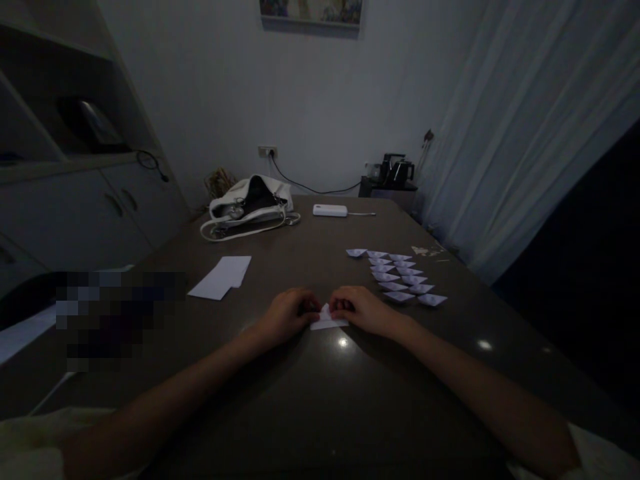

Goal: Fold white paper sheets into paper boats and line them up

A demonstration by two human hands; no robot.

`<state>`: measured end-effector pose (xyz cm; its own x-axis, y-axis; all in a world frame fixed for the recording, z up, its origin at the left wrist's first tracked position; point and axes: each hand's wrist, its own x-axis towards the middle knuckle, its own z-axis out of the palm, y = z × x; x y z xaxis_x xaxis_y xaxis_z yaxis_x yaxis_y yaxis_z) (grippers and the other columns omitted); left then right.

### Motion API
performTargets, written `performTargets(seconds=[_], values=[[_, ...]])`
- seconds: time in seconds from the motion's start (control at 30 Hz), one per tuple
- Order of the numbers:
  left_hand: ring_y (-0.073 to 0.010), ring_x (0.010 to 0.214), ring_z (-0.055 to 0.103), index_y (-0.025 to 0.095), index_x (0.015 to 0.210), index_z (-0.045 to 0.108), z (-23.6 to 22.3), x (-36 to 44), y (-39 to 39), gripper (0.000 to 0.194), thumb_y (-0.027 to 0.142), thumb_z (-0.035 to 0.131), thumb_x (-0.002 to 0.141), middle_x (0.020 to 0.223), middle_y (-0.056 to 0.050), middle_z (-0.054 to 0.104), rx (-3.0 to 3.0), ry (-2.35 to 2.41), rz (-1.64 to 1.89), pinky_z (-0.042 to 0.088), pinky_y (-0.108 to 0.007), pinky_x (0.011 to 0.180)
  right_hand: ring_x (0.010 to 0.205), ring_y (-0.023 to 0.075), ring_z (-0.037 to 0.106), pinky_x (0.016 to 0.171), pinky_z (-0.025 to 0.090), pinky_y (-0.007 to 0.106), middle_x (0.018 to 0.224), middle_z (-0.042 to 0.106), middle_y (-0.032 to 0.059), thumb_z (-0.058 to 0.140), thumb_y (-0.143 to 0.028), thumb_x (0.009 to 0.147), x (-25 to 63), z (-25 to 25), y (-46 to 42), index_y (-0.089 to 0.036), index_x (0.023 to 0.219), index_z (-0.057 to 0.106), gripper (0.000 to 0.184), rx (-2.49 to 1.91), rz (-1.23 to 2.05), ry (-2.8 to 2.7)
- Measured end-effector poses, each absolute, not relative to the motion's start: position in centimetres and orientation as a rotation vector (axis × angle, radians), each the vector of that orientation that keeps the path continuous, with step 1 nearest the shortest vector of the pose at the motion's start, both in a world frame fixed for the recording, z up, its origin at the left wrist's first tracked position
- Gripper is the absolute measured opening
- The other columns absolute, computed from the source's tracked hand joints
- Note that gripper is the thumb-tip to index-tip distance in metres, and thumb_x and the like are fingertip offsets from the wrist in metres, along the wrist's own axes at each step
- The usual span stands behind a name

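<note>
A small folded white paper (pixel 329 324) lies on the dark table in front of me, with a low peak at its top and a straight lower edge. My left hand (pixel 290 312) has its fingers closed on the paper's left side. From the other side, my right hand (pixel 364 310) pinches it, fingers curled in and thumb along the front. Parts of the paper are hidden behind my fingers. Beyond my right hand stand several small folded paper boats (pixel 397 297) in two rough rows.
A stack of white paper sheets (pixel 220 277) lies to the left. Farther back are a white handbag (pixel 250 207) and a white power bank (pixel 330 211) with a short cable. Paper scraps (pixel 425 251) lie near the right edge. Black kettles (pixel 400 171) stand behind the table.
</note>
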<state>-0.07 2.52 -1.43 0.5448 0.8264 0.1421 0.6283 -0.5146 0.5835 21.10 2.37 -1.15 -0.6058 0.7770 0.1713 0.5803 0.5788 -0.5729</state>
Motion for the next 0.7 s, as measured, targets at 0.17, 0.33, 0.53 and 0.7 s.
performTargets(seconds=[0.17,0.33,0.53,0.7], values=[[-0.0166,0.079,0.055,0.017,0.091,0.068,-1.1,-0.7,2.9,0.013,0.017,0.063,0.079,0.081,-0.003,0.061,2.369,1.100,0.495,0.040,-0.024,0.069,0.066,0.0102,0.051,0.062,0.038,0.021,0.076,0.058,-0.0002,0.066,-0.011,0.078,21.8,-1.0,2.8,-0.015,0.083,0.064,0.007,-1.058,0.679,-2.425],[-0.0171,0.086,0.053,0.026,0.100,0.071,-0.7,-0.6,2.3,0.034,0.005,0.052,0.082,0.090,-0.005,0.057,2.636,0.907,0.497,0.039,-0.026,0.073,0.074,0.0115,0.054,0.067,0.040,0.022,0.083,0.058,0.0010,0.063,-0.009,0.080,22.3,-0.6,2.8,-0.017,0.085,0.066,0.010,-0.985,0.646,-2.492],[-0.0170,0.082,0.052,0.030,0.102,0.071,-0.3,-0.5,2.0,0.036,0.007,0.050,0.084,0.087,-0.004,0.057,2.766,0.892,0.402,0.036,-0.028,0.071,0.085,0.0136,0.056,0.077,0.041,0.025,0.089,0.058,0.0027,0.061,-0.008,0.082,22.3,-0.2,2.6,-0.021,0.086,0.073,0.019,-0.921,0.556,-2.561],[-0.0184,0.085,0.053,0.029,0.098,0.072,0.2,-0.8,2.0,0.029,0.012,0.053,0.084,0.088,-0.004,0.058,2.828,0.914,0.321,0.036,-0.030,0.073,0.084,0.0139,0.055,0.076,0.040,0.025,0.088,0.059,0.0024,0.060,-0.004,0.080,22.6,-0.1,2.8,-0.021,0.085,0.074,0.023,-0.913,0.463,-2.623]])
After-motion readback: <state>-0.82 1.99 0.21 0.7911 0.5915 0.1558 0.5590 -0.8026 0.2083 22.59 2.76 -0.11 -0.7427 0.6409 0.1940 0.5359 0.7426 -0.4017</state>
